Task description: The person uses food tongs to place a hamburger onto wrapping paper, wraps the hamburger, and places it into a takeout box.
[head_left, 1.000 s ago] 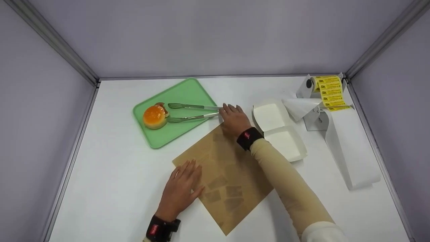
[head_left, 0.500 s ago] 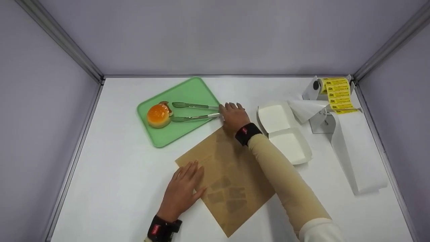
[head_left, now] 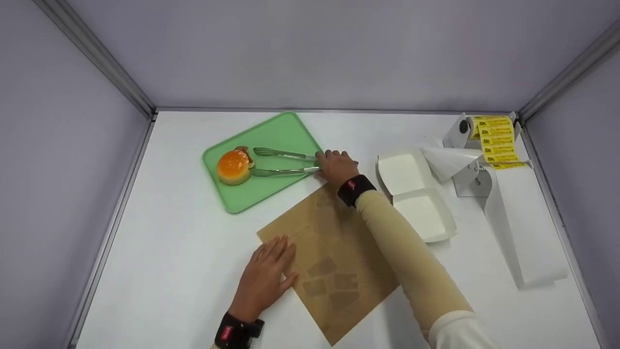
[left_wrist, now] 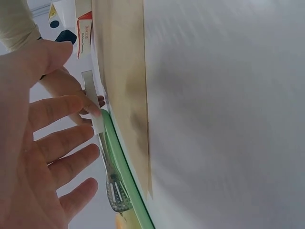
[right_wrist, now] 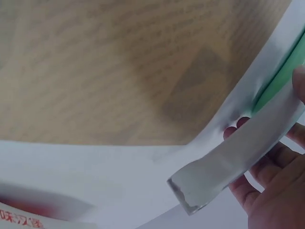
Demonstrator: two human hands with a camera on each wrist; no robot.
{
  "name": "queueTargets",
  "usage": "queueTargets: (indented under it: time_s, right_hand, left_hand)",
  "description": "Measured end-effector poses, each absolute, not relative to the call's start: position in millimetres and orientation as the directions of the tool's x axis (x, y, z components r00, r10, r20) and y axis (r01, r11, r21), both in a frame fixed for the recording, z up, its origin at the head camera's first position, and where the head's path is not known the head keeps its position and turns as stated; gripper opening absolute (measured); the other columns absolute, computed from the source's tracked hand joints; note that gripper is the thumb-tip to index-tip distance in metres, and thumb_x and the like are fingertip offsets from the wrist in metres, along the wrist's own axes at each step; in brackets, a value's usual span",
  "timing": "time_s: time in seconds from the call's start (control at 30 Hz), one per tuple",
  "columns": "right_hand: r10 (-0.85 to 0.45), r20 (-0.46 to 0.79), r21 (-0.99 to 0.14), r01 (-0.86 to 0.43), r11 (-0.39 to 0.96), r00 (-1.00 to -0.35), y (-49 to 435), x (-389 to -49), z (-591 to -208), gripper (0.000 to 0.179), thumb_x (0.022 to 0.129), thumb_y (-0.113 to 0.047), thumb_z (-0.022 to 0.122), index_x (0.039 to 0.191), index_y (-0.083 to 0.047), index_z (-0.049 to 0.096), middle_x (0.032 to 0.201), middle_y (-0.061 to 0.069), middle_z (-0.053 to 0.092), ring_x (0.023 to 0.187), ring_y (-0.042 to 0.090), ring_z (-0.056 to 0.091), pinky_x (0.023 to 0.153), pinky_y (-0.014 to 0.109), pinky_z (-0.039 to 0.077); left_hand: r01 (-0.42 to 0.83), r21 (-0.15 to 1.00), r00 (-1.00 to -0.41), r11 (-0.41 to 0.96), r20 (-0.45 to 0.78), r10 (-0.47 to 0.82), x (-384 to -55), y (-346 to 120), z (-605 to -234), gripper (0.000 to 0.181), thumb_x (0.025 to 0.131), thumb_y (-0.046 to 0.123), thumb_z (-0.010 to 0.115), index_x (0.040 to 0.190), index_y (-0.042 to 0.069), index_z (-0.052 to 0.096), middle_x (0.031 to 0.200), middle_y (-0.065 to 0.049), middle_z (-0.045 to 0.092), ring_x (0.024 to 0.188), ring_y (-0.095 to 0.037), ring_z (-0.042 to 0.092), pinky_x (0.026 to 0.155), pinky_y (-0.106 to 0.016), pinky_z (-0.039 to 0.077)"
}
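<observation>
Slotted metal tongs (head_left: 286, 171) with pale handles lie spread over the green tray (head_left: 232, 198). My right hand (head_left: 337, 166) grips them at the handle end, by the tray's right corner. In the right wrist view the broad pale handle (right_wrist: 224, 160) runs between thumb and fingers. A toy-like burger (head_left: 233, 167) with a glossy orange bun sits on the tray, right at the tong tips. My left hand (head_left: 265, 276) rests with fingers extended over the left edge of a brown paper sheet (head_left: 334, 252). The left wrist view shows its fingers (left_wrist: 66, 143) relaxed, holding nothing.
An unfolded white box (head_left: 421, 213) stands right of the paper, beside my right sleeve. Further right is a dispenser with a yellow label roll (head_left: 496, 140), its long white backing strip (head_left: 533, 232) trailing down the table. Walls enclose the back and sides.
The whole scene has shifted slightly right in the head view. On the table, both hands, the tongs and the paper keep nearly the same places.
</observation>
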State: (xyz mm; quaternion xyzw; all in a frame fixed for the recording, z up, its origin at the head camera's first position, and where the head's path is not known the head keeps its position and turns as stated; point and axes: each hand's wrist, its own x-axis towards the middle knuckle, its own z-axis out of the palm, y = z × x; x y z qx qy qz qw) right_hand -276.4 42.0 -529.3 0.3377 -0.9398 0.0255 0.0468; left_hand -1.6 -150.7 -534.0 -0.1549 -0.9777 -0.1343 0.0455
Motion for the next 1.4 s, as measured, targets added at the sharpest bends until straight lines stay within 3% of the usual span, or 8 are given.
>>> queueTargets:
  time_s: [0.23, 0.43, 0.87, 1.17, 1.4]
  right_hand:
    - [-0.62, -0.021, -0.171, -0.608, 0.776, -0.785, 48, -279, -528, 0.051, 0.096, -0.04, 0.064, 0.134, -0.007, 0.053, 0.113, 0.022, 0.068, 0.105, 0.039, 0.067, 0.091, 0.052, 0.055]
    - [-0.623, -0.104, -0.286, -0.576, 0.766, -0.776, 55, -279, -519, 0.051, 0.097, -0.04, 0.065, 0.133, -0.007, 0.051, 0.109, 0.02, 0.065, 0.087, 0.037, 0.068, 0.077, 0.05, 0.058]
    - [-0.706, 0.089, -0.047, -0.711, 0.702, -0.703, 77, -264, -501, 0.051, 0.091, -0.043, 0.071, 0.12, -0.004, 0.057, 0.097, 0.016, 0.068, 0.065, 0.031, 0.064, 0.063, 0.046, 0.059]
    - [-0.742, 0.224, 0.178, -0.722, 0.668, -0.632, 80, -240, -494, 0.04, 0.094, -0.029, 0.072, 0.111, 0.003, 0.054, 0.094, 0.013, 0.062, 0.054, 0.023, 0.061, 0.049, 0.04, 0.057]
    - [-0.754, 0.25, 0.232, -0.719, 0.655, -0.607, 69, -228, -492, 0.04, 0.096, -0.031, 0.07, 0.114, 0.001, 0.053, 0.087, 0.012, 0.064, 0.05, 0.021, 0.057, 0.045, 0.038, 0.053]
  left_hand:
    - [0.321, 0.244, -0.946, 0.915, 0.135, 0.295, 0, -148, -535, 0.062, 0.09, 0.043, 0.071, 0.144, 0.015, 0.057, 0.151, -0.008, 0.055, 0.142, -0.026, 0.049, 0.116, -0.049, 0.042]
    - [0.322, 0.259, -0.946, 0.91, 0.132, 0.297, -1, -148, -535, 0.062, 0.09, 0.042, 0.072, 0.144, 0.015, 0.057, 0.151, -0.009, 0.055, 0.142, -0.027, 0.049, 0.116, -0.05, 0.042]
    - [0.337, 0.236, -0.941, 0.911, 0.115, 0.318, -2, -148, -537, 0.065, 0.089, 0.045, 0.072, 0.144, 0.015, 0.056, 0.152, -0.009, 0.054, 0.142, -0.026, 0.049, 0.114, -0.048, 0.043]
    - [0.34, 0.245, -0.94, 0.908, 0.128, 0.317, -1, -150, -539, 0.065, 0.09, 0.045, 0.071, 0.145, 0.014, 0.056, 0.15, -0.009, 0.055, 0.14, -0.026, 0.05, 0.113, -0.047, 0.043]
    - [0.341, 0.252, -0.938, 0.905, 0.15, 0.312, -3, -148, -538, 0.062, 0.09, 0.042, 0.072, 0.144, 0.014, 0.056, 0.148, -0.009, 0.057, 0.138, -0.026, 0.052, 0.113, -0.045, 0.044]
